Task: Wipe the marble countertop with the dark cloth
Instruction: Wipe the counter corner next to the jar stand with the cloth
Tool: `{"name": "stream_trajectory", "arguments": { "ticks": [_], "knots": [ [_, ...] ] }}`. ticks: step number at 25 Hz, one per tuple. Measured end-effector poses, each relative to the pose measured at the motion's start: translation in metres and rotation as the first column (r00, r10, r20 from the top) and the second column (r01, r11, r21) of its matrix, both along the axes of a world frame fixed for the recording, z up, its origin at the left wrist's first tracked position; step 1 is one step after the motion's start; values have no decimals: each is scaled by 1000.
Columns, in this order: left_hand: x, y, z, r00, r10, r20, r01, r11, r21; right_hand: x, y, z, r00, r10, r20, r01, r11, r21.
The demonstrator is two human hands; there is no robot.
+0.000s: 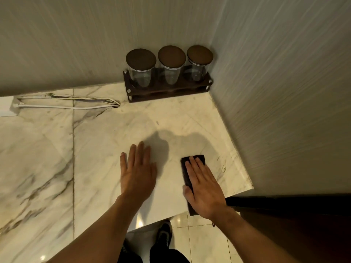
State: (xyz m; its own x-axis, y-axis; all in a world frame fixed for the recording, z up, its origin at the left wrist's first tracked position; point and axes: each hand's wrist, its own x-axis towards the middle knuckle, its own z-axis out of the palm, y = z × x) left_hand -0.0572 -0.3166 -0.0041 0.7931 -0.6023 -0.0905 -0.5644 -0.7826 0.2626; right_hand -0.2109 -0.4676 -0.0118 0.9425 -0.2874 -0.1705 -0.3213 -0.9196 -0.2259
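The marble countertop (98,141) is cream with grey veins and fills the left and middle of the view. A dark folded cloth (185,168) lies flat near the counter's front right corner. My right hand (204,188) presses flat on top of it, fingers stretched forward and covering most of it. My left hand (138,171) rests palm down on bare marble to the left of the cloth, fingers apart, holding nothing.
A dark wooden rack (167,92) with three lidded glass jars (171,65) stands in the back corner against the walls. White cables (66,103) lie along the back left. A wall (284,111) borders the counter's right side. Tiled floor and my shoe (164,236) show below the front edge.
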Motion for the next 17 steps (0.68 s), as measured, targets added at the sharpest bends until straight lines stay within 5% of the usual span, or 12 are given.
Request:
{"name": "stream_trajectory", "arguments": {
  "ticks": [7, 17],
  "knots": [
    [-9, -18, -8, 1000, 7, 6, -7, 993, 119, 17, -62, 2, 928, 367, -69, -369, 929, -21],
    [-7, -21, -9, 999, 48, -25, -46, 996, 78, 95, -109, -2, 907, 414, -74, -418, 907, -53]
  ]
}}
